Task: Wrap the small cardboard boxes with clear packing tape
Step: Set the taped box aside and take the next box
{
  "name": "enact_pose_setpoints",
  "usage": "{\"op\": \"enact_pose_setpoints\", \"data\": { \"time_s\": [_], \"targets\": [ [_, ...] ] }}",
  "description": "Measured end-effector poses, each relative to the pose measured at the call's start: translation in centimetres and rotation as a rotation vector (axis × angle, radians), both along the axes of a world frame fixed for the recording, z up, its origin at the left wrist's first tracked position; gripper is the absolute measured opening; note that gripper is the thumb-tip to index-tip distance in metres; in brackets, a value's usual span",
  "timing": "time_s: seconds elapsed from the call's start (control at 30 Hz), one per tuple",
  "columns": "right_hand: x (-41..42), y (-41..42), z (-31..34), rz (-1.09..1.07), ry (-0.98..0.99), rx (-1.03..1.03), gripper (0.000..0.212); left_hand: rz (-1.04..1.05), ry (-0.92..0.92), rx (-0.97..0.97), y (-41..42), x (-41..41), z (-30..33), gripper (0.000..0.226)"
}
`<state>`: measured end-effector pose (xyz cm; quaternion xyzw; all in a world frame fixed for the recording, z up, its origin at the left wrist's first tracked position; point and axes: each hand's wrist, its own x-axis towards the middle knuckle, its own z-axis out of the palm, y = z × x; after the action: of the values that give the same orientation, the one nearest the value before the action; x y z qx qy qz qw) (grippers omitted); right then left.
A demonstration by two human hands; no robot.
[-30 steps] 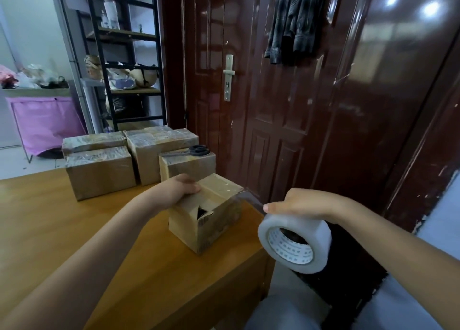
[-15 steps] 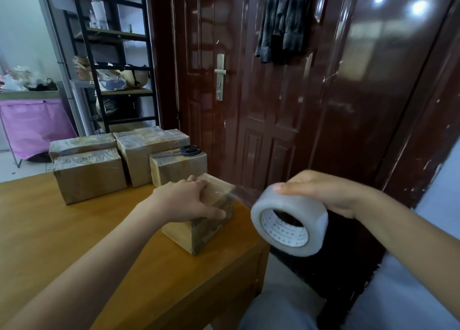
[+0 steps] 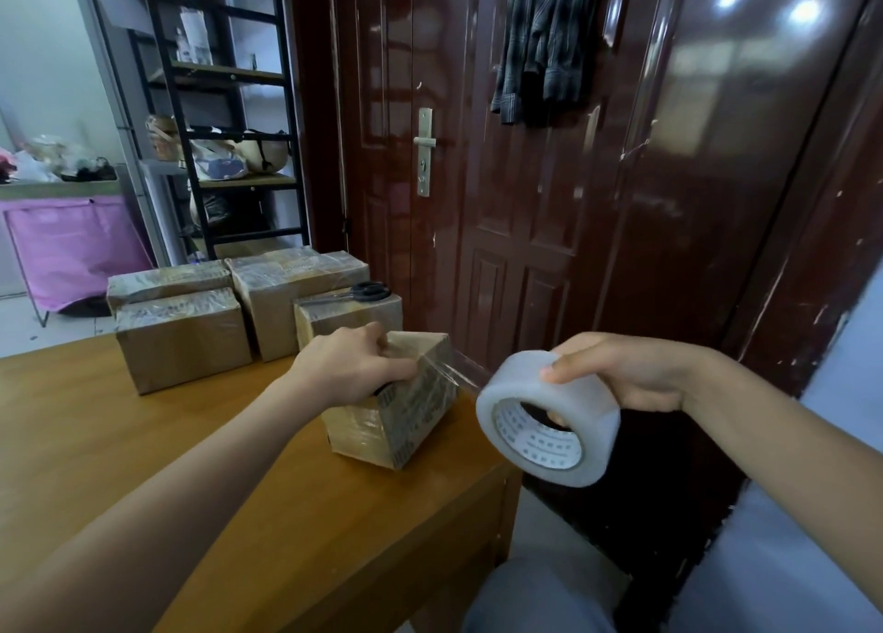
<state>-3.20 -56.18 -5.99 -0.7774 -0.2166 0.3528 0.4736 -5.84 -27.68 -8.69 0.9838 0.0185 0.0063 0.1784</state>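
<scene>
A small cardboard box (image 3: 396, 413) stands near the right front corner of the wooden table (image 3: 143, 441). My left hand (image 3: 351, 370) grips its top, thumb along the near edge. A strip of clear tape (image 3: 458, 370) runs taut from the box's top right edge to a big roll of clear tape (image 3: 549, 422). My right hand (image 3: 616, 370) holds that roll off the table's right side, thumb on the rim and fingers through the core.
Several tape-wrapped boxes (image 3: 181, 341) stand in a group at the back of the table, black scissors (image 3: 368, 292) lying on the nearest one. A dark red door (image 3: 478, 178) is just behind. A black shelf rack (image 3: 224, 107) and pink cloth bin (image 3: 71, 245) stand at left.
My left hand slid over the box top and now clamps it with the flap down. The right hand drew the roll a little right and lower, stretching the tape.
</scene>
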Motion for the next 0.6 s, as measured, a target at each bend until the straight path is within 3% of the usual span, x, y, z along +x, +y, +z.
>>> {"op": "enact_pose_setpoints", "data": {
  "time_s": [0.1, 0.27, 0.43, 0.5, 0.6],
  "targets": [
    [0.0, -0.5, -1.0, 0.010, -0.058, -0.218, 0.041, 0.023, 0.003, -0.043, 0.4, 0.2, 0.1, 0.090],
    [-1.1, -0.7, -2.6, -0.067, -0.018, -0.393, 0.050, 0.010, 0.033, -0.074, -0.2, 0.5, 0.5, 0.088],
    [-0.4, 1.0, -3.4, -0.063, -0.272, -0.849, 0.075, 0.036, 0.033, -0.301, 0.1, 0.7, 0.3, 0.078],
    [-0.2, 0.9, -3.6, -0.053, -0.226, -0.850, 0.079, 0.057, 0.048, -0.477, 0.2, 0.8, 0.3, 0.063],
    [0.2, 0.4, -3.1, -0.155, -0.191, -0.563, 0.078, 0.211, 0.182, -0.825, 0.4, 1.1, -0.4, 0.034]
  ]
}}
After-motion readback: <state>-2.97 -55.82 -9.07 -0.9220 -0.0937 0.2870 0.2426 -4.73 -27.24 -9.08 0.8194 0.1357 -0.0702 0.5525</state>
